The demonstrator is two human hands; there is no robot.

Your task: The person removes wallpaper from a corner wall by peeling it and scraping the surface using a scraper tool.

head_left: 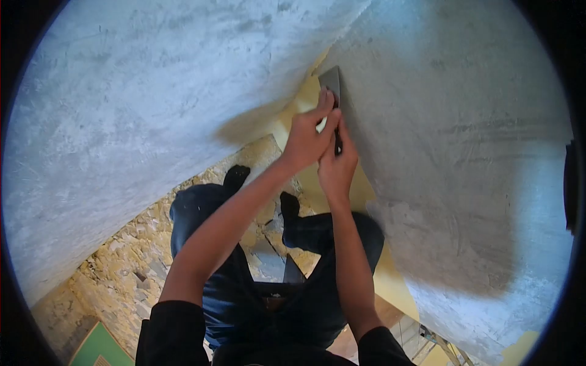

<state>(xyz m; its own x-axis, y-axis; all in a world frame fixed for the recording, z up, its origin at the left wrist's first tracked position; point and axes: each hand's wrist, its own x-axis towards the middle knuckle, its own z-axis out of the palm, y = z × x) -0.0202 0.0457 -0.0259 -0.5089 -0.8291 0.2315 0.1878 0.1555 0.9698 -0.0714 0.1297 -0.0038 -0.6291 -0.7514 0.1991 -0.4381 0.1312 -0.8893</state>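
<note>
Grey wall surfaces rise on both sides: one left wall (152, 91) and one right wall (458, 122), converging toward the top of the view. One yellow strip (314, 183) runs between them, beside the right wall. Loose flakes, too many to count, cover the floor (134, 250).

One scraper (330, 77) is located near the corner, at the border of the yellow strip and the right wall. Long axis: directed away from the person, nearly straight up the view. Blade: at the far end, pointing toward the corner. Handle: dark, at the near end. Contact between the blade edge and the wall cannot be confirmed.

Two hands engage the scraper. Right hand (337, 171): fingers closed around the handle. Left hand (308, 134): partly curled, holding the scraper at the base of the blade, fingertips on the metal.

Below the hands are two bent legs (204, 207) in dark trousers and two feet (237, 177) in dark coverings. One dark triangular piece (293, 269) is visible between the legs. One green panel (101, 348) occupies the lower left.
</note>
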